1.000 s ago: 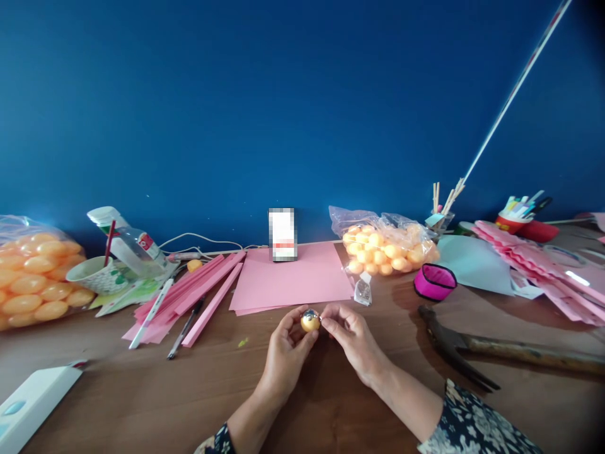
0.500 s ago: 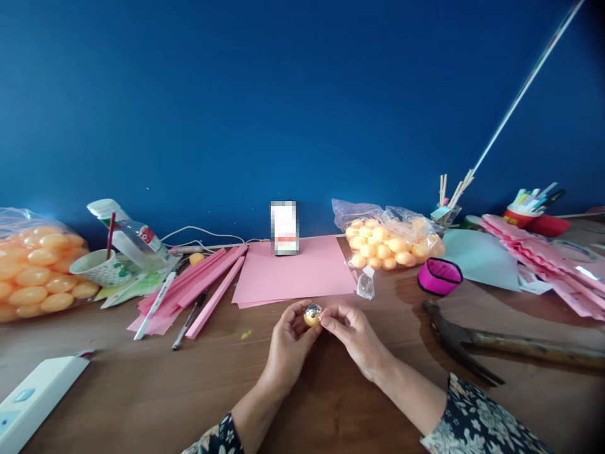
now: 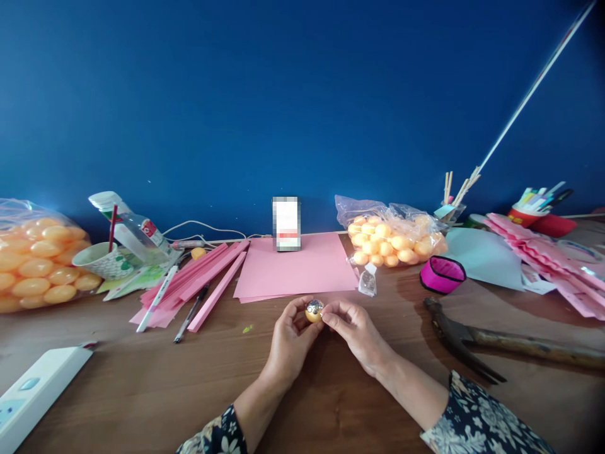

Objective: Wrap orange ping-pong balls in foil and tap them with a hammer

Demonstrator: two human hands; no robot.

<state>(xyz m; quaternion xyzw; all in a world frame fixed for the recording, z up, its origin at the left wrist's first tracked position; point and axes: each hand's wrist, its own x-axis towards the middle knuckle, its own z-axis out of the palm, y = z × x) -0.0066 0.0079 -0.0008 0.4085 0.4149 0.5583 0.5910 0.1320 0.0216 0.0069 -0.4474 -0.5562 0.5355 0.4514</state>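
The left hand [image 3: 290, 340] grasped the shiny ball [image 3: 314, 312] between thumb and fingers, above the wooden table [image 3: 331, 403] and on the near side of the pink sheets [image 3: 295, 272]. The right hand [image 3: 357, 333] stood at the ball's right side, thumb and forefinger drawn together; whether the tips gripped a small part or only touched the ball could not be told.

The step in hand appeared to be close work at one spot on the ball — the left hand serving as clamp, the right as tool. The next move called for a steady left grip and light fingertip pressure, since a smooth, round surface could slip.

Obscured items: the left fingers covered part of the ball. The screen of the phone [image 3: 286, 224] was pixelated and unreadable. The handle of the claw hammer [image 3: 472, 334] ran out at the right edge. Contents of the small clear packet [image 3: 367, 282] were indistinct.
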